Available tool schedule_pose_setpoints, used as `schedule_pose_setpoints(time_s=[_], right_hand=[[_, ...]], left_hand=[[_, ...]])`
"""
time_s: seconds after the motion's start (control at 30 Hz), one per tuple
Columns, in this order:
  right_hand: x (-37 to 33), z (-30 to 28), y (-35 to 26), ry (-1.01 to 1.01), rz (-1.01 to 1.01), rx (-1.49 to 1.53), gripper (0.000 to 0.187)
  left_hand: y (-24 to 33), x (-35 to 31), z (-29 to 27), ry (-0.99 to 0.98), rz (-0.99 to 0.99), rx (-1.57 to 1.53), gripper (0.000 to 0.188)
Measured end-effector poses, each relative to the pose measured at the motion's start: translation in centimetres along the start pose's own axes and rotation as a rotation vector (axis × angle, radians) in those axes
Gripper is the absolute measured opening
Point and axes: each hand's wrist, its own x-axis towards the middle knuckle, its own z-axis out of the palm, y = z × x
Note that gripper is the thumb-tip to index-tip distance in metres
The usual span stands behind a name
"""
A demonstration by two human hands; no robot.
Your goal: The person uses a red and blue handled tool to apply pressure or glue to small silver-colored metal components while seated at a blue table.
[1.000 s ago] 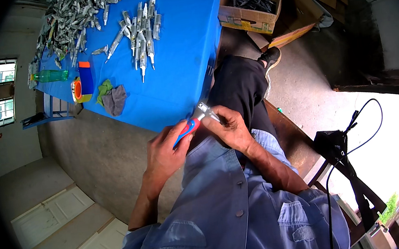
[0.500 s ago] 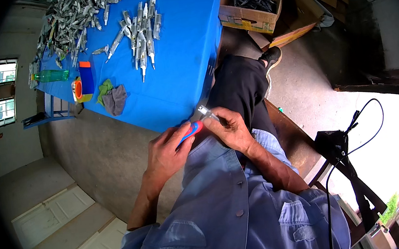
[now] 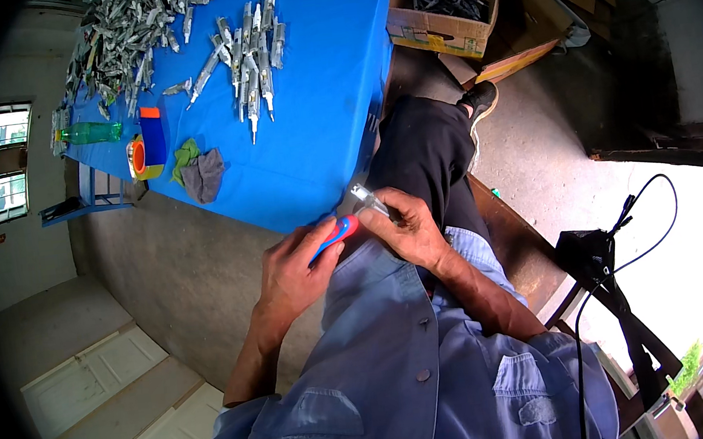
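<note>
Blue jacket (image 3: 384,370): closest to me, on the near side of the blue table (image 3: 310,151).
Left hand (image 3: 294,264): just off the table's near edge, fingers curled round the red-and-blue handle (image 3: 338,235).
Right hand (image 3: 411,229): just off the table's near corner, thumb and fingers pinching the pale slim piece (image 3: 363,194).
Handle vs piece: side by side, just off the table; I can't tell if they touch.
Grey rag (image 3: 204,177): on the table, left part, touching the green cloth (image 3: 184,158).
Orange ring (image 3: 137,156): at the table's left edge.
Green bottle (image 3: 94,133): on the table, past the ring.
Small batch (image 3: 250,69): slim silvery pieces, mid-table.
Big heap (image 3: 130,33): similar pieces, table's far left.
Open carton (image 3: 436,32): right of the table, dark slim pieces inside.
Barred window (image 3: 3,162): left of the table, well apart.
</note>
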Motion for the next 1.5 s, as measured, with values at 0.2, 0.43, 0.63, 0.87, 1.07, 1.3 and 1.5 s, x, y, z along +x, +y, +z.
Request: schedule_pose_setpoints(time_s=[0.2, 0.43, 0.63, 0.87, 1.07, 1.3, 1.5], right_hand=[[0.0, 0.2, -0.3, 0.001, -0.046, 0.008, 0.021], [0.1, -0.2, -0.5, -0.024, -0.003, -0.012, 0.024], [0.1, -0.2, -0.4, -0.023, -0.031, -0.038, 0.026], [0.2, -0.2, -1.0, -0.021, -0.135, -0.170, 0.027], [-0.2, 0.2, -0.7, -0.018, -0.079, -0.206, 0.030], [-0.1, 0.1, -1.6, -0.051, -0.063, -0.279, 0.033], [-0.2, 0.1, -1.4, -0.054, -0.060, -0.306, 0.032]], left_hand=[[0.1, 0.1, -0.2, -0.019, -0.032, -0.056, 0.034], [0.2, 0.1, -0.1, -0.025, -0.082, -0.118, 0.034], [0.2, -0.1, 0.0, -0.019, -0.049, -0.078, 0.038], [0.4, -0.1, -0.6, -0.146, -0.111, -0.070, 0.042], [0.4, -0.2, -0.9, -0.158, -0.101, -0.062, 0.041], [0.2, -0.9, -0.4, -0.129, -0.063, -0.044, 0.046], [0.4, -0.8, -0.5, -0.160, -0.079, -0.046, 0.044]])
